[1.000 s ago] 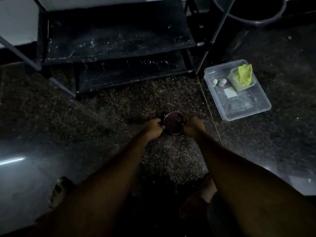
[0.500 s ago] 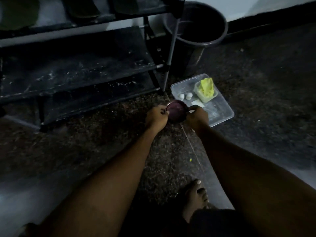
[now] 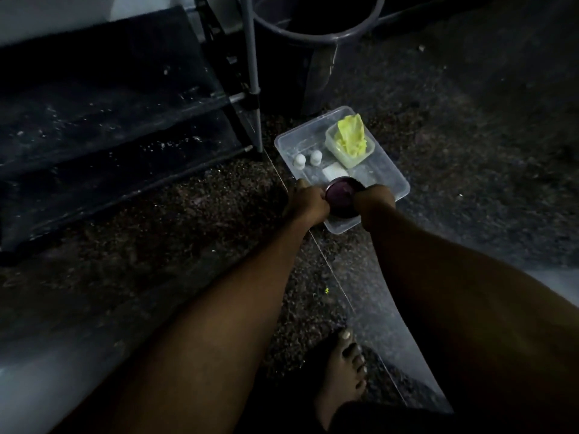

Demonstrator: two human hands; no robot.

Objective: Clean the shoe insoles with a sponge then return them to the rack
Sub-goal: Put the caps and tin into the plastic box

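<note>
A: Whereabouts of the sponge [image 3: 351, 137]?

B: Sat crumpled and yellow in a small tub [image 3: 360, 155], at the far right corner of the clear tray [image 3: 391, 177]. Looked more like cloth than foam in that poor light; could not tell for sure.

A: And the rack [image 3: 125, 126]?

B: Stood just left of the tray, with dark shelves flecked with pale dust. Too dim to make out anything lying on them.

A: The hands, then?

B: Left hand [image 3: 308, 202]: curled round the left side of a small round bowl [image 3: 341, 198]. Right hand [image 3: 374, 200]: gripped the opposite side in the same manner. Held the bowl between them over the near end of the tray. Could not tell whether resting on the tray's bottom or raised above it.

A: Anything inside the bowl?

B: Looked dark and purplish; could not tell more than that.

A: Other things in the tray?

B: Two small white caps [image 3: 299, 160] side by side near its left wall. A flat white block [image 3: 334, 173] just right of them, between the tub and the bowl.

A: Round about the tray?

B: A dark bucket [image 3: 316, 73] just behind its far end. A grey pole [image 3: 252, 73] of the rack, planted beside its far left corner. A bare foot [image 3: 343, 374] well to the near side of the tray, on the speckled floor [image 3: 470, 151].
</note>
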